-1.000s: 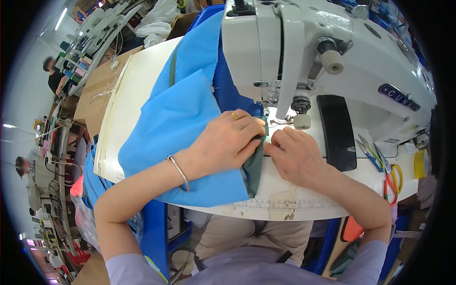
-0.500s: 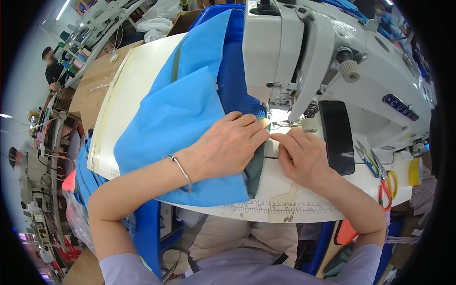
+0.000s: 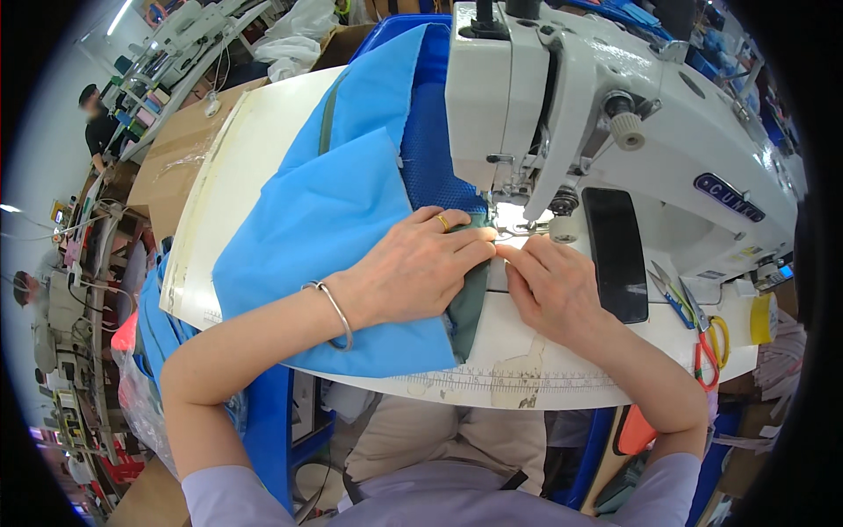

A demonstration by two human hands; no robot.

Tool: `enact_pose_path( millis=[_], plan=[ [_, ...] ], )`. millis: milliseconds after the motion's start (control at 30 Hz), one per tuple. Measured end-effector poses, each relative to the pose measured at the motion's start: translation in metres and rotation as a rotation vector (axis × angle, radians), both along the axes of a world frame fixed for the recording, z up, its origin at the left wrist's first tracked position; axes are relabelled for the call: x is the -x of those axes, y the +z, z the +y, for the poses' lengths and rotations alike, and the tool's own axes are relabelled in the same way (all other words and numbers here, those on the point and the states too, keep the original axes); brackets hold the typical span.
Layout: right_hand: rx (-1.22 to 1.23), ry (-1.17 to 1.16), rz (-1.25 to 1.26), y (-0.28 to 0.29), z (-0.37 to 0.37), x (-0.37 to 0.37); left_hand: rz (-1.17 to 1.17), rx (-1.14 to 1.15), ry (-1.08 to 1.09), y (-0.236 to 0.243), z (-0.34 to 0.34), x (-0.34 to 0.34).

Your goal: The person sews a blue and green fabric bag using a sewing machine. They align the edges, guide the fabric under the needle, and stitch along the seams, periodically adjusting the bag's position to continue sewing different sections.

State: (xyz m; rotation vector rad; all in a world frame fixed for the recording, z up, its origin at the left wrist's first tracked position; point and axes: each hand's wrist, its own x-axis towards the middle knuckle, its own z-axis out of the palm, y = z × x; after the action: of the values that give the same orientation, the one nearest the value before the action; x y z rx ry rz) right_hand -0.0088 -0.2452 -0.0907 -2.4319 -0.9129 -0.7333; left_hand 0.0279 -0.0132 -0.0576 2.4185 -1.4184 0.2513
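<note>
A white sewing machine (image 3: 500, 97) stands over light blue fabric (image 3: 307, 246) layered with dark blue mesh (image 3: 435, 140) and a dark green strip (image 3: 465, 316). My left hand (image 3: 413, 268), wearing a ring and a bangle, presses on the layers, its bent fingers close together at the green strip just before the presser foot (image 3: 509, 227). My right hand (image 3: 553, 285) is bent beside it, index fingertip at the strip's edge and thumb lower. Whatever lies under the fingertips is mostly hidden.
A dark flat rectangular object (image 3: 615, 255), scissors (image 3: 711, 342) and a yellow roll (image 3: 762, 318) lie right on the white table (image 3: 233, 167). Cardboard (image 3: 171, 162) and more blue fabric (image 3: 154, 290) are at left. Other people (image 3: 101, 132) sit at benches in the background.
My right index finger has straightened from a curl toward the fabric edge beside the presser foot. My left fingers have shifted slightly. The fabric looks much the same; the view has shifted a little.
</note>
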Motion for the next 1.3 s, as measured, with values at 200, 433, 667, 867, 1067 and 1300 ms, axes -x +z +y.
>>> enact_pose_path(
  millis=[200, 433, 667, 867, 1067, 1300],
  plan=[
    [-0.01, -0.02, 0.034, 0.002, 0.002, 0.0, 0.17, 0.216, 0.126, -0.008, 0.004, 0.005],
    [0.186, -0.048, 0.013, -0.001, 0.003, -0.002, 0.069, 0.073, 0.149, -0.01, -0.005, 0.0],
    [0.194, -0.039, 0.002, -0.004, 0.002, -0.003, -0.006, -0.035, 0.131, -0.012, -0.005, 0.002],
    [0.17, -0.047, 0.005, -0.002, 0.003, -0.004, -0.002, -0.026, 0.103, -0.01, -0.001, -0.004],
    [0.159, -0.026, -0.009, -0.001, 0.0, -0.003, 0.069, 0.041, 0.081, -0.01, 0.001, -0.007],
    [0.103, -0.014, -0.01, -0.001, 0.002, -0.003, 0.062, 0.117, 0.108, -0.009, 0.001, -0.002]
  ],
)
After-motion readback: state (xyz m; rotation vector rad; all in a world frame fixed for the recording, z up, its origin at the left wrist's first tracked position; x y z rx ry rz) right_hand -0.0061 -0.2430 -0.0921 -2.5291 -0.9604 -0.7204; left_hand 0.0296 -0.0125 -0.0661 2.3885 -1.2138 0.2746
